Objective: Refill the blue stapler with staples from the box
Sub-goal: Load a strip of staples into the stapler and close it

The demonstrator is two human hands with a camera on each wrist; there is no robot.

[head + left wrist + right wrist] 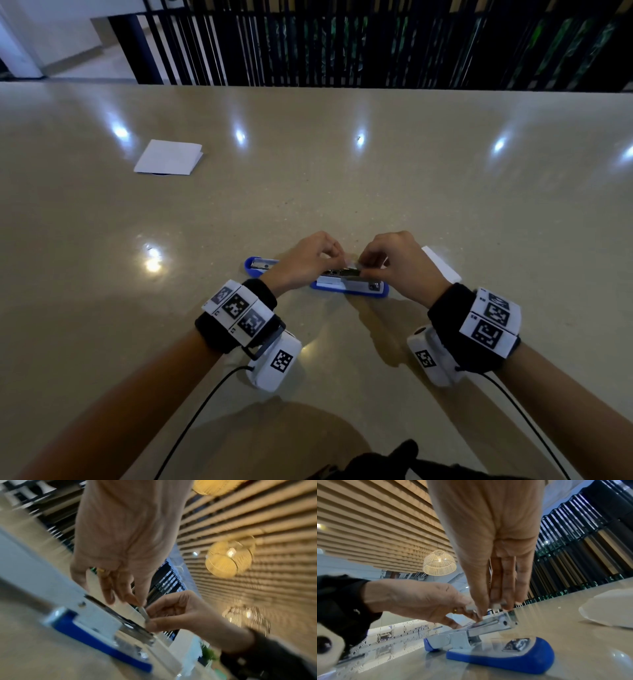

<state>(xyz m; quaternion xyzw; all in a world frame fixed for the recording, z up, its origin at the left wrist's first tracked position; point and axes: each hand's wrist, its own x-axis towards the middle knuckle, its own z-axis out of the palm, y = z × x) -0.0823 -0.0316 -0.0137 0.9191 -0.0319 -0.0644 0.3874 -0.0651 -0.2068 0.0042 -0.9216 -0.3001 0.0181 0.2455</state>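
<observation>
The blue stapler [349, 291] lies opened flat on the table, its lid [260, 267] swung out to the left and its silver magazine [489, 626] raised above the blue base [513, 660]. Both hands meet just over the magazine. My left hand [334, 255] and right hand [368, 265] each pinch an end of a short silver staple strip [145, 614] held right above the channel. My right hand partly hides the white staple box [442, 263], which sits close behind it.
A folded white paper [168, 157] lies at the far left of the glossy beige table [342, 178]. A black slatted railing [376, 41] runs beyond the table's far edge. Cables trail from both wrist cameras toward me.
</observation>
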